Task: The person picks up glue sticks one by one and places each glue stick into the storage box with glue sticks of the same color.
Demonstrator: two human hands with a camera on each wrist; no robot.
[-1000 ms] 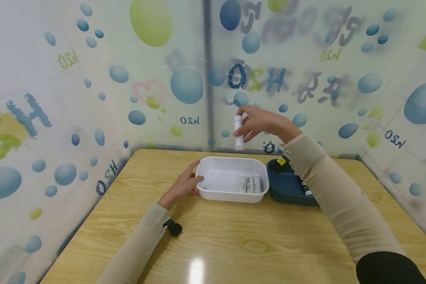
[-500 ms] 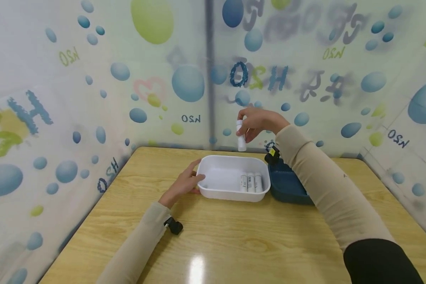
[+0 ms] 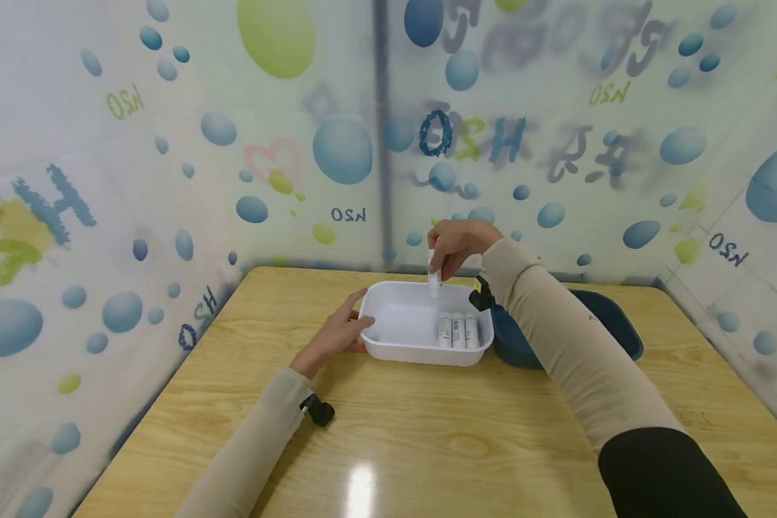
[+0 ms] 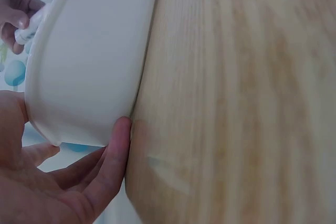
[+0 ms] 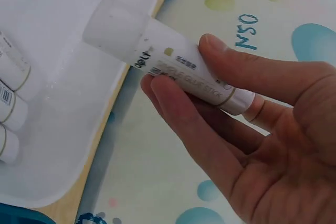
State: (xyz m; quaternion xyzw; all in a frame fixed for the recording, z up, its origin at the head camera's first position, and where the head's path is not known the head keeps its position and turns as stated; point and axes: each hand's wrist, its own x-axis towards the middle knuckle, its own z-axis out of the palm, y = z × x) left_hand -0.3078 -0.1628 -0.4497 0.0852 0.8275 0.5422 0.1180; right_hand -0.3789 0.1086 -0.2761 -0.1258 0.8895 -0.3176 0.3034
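Note:
My right hand (image 3: 461,243) pinches a white glue stick (image 5: 184,64) between thumb and fingers, over the back part of a white plastic tray (image 3: 388,354). The glue stick hangs nearly upright, its translucent cap end down. "Glue stick" is printed on its side in the right wrist view. Inside the tray, 3 similar glue sticks (image 3: 458,332) lie side by side at the right end. My left hand (image 3: 333,337) holds the tray's left end, thumb over the rim and fingers against the outer wall; the left wrist view shows a fingertip (image 4: 122,125) low on that wall.
A dark blue tray (image 3: 621,327) stands against the white tray's right side, partly hidden by my right forearm. Both trays are on a wooden table (image 3: 427,432). A patterned wall covering (image 3: 285,237) rises just behind the table's back edge.
My right hand has lowered the glue stick from above the white tray's back edge to just over its inside, and moved slightly left. The left hand stays on the tray.

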